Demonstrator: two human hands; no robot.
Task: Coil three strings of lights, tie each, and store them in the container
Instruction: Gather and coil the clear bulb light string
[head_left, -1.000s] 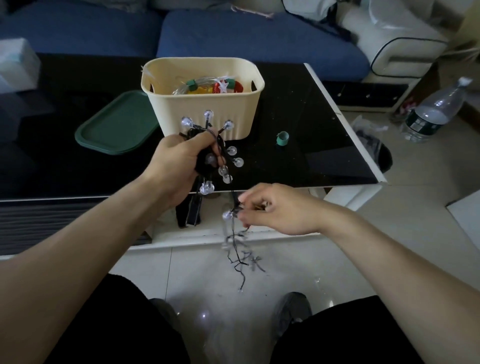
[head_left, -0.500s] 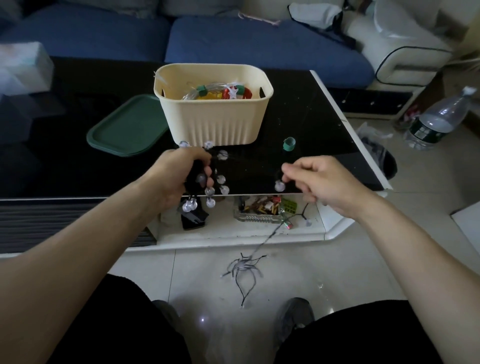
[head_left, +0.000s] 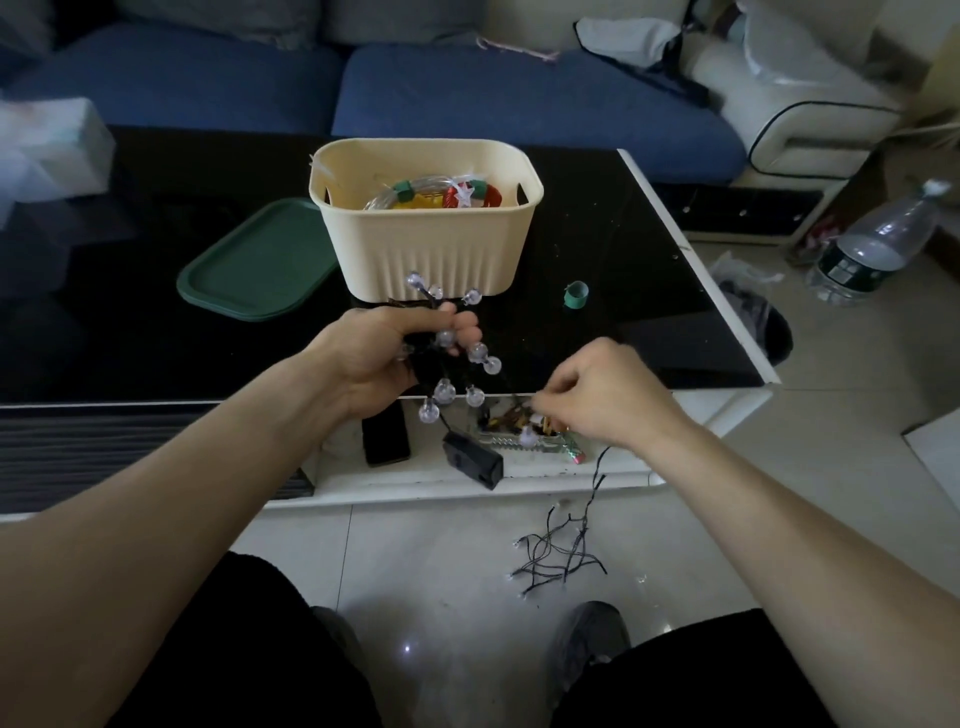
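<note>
My left hand (head_left: 387, 351) grips a coil of black-wired lights with clear round bulbs (head_left: 470, 374), held just in front of the cream container (head_left: 426, 254) on the black table. A black battery box (head_left: 472, 460) dangles below the coil. My right hand (head_left: 602, 392) pinches the same wire to the right of the coil, near a bulb. The loose tail of the string (head_left: 558, 553) lies tangled on the floor. Inside the container lie two tied coils, one clear with a green tie (head_left: 402, 191) and one red with a star (head_left: 465, 195).
A green lid (head_left: 254, 267) lies left of the container, and a small green tape roll (head_left: 575, 295) sits to its right. A tissue pack (head_left: 47, 148) is at far left. A water bottle (head_left: 878, 244) stands on the floor at right. My knees frame the bottom.
My right hand swung out to the right with the wire, then came back down and left toward the coil. The battery box now hangs in view below my left hand.
</note>
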